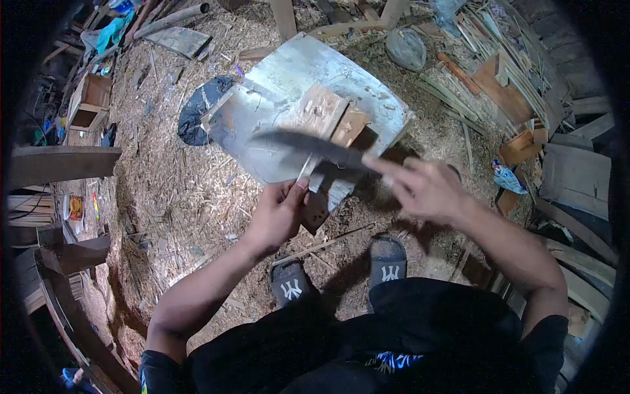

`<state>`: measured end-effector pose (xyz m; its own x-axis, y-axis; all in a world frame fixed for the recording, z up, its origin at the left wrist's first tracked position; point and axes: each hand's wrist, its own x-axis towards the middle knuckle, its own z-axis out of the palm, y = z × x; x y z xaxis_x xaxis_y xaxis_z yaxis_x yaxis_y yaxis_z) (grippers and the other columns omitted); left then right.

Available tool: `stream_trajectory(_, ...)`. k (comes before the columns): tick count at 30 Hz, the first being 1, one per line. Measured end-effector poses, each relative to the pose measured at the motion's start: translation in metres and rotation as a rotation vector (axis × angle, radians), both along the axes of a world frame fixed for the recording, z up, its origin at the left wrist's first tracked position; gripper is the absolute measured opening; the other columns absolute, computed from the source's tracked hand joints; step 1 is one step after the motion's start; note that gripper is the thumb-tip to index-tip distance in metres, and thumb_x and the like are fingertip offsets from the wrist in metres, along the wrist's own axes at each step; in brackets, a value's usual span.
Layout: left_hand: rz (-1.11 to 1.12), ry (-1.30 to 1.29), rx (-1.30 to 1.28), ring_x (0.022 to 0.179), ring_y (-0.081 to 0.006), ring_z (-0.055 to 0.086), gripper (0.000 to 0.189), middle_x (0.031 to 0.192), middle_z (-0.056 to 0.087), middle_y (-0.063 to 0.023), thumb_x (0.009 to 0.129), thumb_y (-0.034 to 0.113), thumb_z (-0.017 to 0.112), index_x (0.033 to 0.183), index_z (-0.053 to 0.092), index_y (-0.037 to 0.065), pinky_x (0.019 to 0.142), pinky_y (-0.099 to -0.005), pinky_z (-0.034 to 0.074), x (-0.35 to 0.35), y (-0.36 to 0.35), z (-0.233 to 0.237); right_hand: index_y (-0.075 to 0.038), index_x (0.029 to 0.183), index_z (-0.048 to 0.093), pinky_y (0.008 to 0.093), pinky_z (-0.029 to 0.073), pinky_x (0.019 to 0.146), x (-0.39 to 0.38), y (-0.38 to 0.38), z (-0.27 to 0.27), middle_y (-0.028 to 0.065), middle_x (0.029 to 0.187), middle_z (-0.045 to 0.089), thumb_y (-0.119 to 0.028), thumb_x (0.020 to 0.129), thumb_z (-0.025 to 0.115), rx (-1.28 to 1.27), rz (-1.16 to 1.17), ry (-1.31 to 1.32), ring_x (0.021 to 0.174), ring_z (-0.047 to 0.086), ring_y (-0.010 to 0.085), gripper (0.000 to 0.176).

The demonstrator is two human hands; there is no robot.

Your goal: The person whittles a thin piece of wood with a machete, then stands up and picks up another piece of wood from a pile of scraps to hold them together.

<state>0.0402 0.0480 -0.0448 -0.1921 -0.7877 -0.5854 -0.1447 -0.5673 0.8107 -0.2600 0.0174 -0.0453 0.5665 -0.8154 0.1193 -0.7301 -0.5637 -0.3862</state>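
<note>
My left hand (280, 213) is closed around the lower end of a thin wooden strip (307, 168), thumb on top, and the strip points up and away. In my right hand (430, 190) is a machete (308, 143), its dark curved blade blurred by motion. The blade reaches leftward and crosses over the strip in this view; the grip is hidden in my fingers. Behind the blade, a wooden block (319, 108) lies on a worn pale board (282, 72). A smaller brown wood piece (351, 125) is just right of the block.
Wood shavings (177, 197) cover the ground. My sandals (292, 282) are below the board. A black plastic bag (202, 110) lies left of it, a clear plastic bag (405, 49) behind it. Wood strips (505, 52) pile up at right; a wooden box (90, 102) stands at left.
</note>
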Motion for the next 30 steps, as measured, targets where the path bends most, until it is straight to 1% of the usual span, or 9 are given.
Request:
stream_trajectory(1,-0.001,0.002,0.01,0.04,-0.0062,0.03,0.04,0.054,0.038,0.0066,0.107,0.041,0.051,0.079,0.051,0.012,0.039,-0.0264,0.02,0.001,0.0,0.002,-0.025,0.148,0.053,0.0277,0.04,0.034,0.003,0.009,0.002,0.0033,0.054,0.053,-0.02,0.103,0.053,-0.133,0.139,0.006,0.039,0.038,0.0124,0.045)
stream_trajectory(5,0.03,0.077,0.115,0.039,-0.0069,0.028,0.039,0.053,0.037,0.0059,0.107,0.04,0.052,0.079,0.051,0.012,0.038,-0.0266,0.019,0.002,0.0,0.007,-0.03,0.148,0.052,0.0268,0.036,0.03,-0.003,-0.016,-0.003,-0.0013,0.052,0.048,-0.022,0.103,0.053,0.058,-0.11,-0.096,0.038,0.035,0.0104,0.046)
stream_trajectory(9,0.039,0.1,0.129,0.038,-0.0073,0.028,0.038,0.053,0.036,0.0056,0.107,0.039,0.051,0.081,0.051,0.012,0.038,-0.0269,0.018,0.007,0.002,0.0,-0.026,0.149,0.052,0.0369,0.048,0.038,0.002,0.006,0.005,0.0087,0.054,0.056,-0.022,0.103,0.051,-0.102,0.115,-0.007,0.038,0.048,0.0179,0.045)
stream_trajectory(11,0.034,0.157,0.178,0.041,-0.0063,0.034,0.038,0.054,0.041,0.0055,0.108,0.035,0.05,0.081,0.054,0.009,0.039,-0.0269,0.023,0.009,-0.002,0.004,-0.028,0.149,0.05,0.0409,0.053,0.044,0.002,-0.012,0.013,0.0117,0.058,0.06,-0.023,0.101,0.054,0.328,-0.196,0.032,0.042,0.056,0.0238,0.048)
stream_trajectory(13,0.027,0.063,0.091,0.04,-0.0062,0.033,0.037,0.054,0.04,0.0055,0.108,0.034,0.05,0.081,0.054,0.009,0.038,-0.0268,0.022,0.005,0.0,0.003,-0.03,0.15,0.05,0.0368,0.051,0.041,-0.002,-0.014,0.021,0.0083,0.056,0.059,-0.022,0.101,0.055,0.293,-0.274,0.056,0.04,0.052,0.02,0.05)
stream_trajectory(17,0.036,0.108,0.142,0.04,-0.006,0.032,0.038,0.054,0.041,0.0057,0.108,0.034,0.051,0.08,0.055,0.009,0.038,-0.0266,0.022,0.01,0.001,0.002,-0.025,0.148,0.053,0.0377,0.05,0.041,-0.006,0.004,0.004,0.0096,0.05,0.054,-0.02,0.103,0.051,-0.014,0.028,-0.016,0.04,0.05,0.0158,0.046)
stream_trajectory(20,0.021,0.103,0.118,0.04,-0.0056,0.032,0.039,0.055,0.042,0.0058,0.108,0.035,0.05,0.08,0.054,0.008,0.038,-0.0268,0.022,0.008,-0.001,0.005,-0.026,0.145,0.057,0.0419,0.048,0.047,-0.006,-0.025,0.025,0.0201,0.06,0.062,-0.02,0.101,0.053,0.4,-0.397,0.054,0.044,0.055,0.0276,0.044)
stream_trajectory(24,0.034,0.092,0.138,0.036,-0.0081,0.027,0.039,0.051,0.035,0.0058,0.106,0.04,0.052,0.081,0.05,0.011,0.037,-0.0282,0.018,0.013,0.002,0.005,-0.019,0.144,0.056,0.0452,0.051,0.064,-0.013,-0.013,0.014,0.0257,0.075,0.066,-0.016,0.101,0.052,0.236,-0.302,-0.144,0.056,0.062,0.0381,0.043)
stream_trajectory(30,0.021,0.138,0.191,0.039,-0.0062,0.03,0.038,0.053,0.04,0.0061,0.108,0.036,0.05,0.083,0.056,0.008,0.038,-0.027,0.019,0.022,0.008,0.01,-0.018,0.145,0.055,0.0436,0.052,0.068,-0.006,-0.009,-0.002,0.0262,0.084,0.069,-0.015,0.101,0.055,0.235,-0.204,-0.363,0.065,0.067,0.0379,0.045)
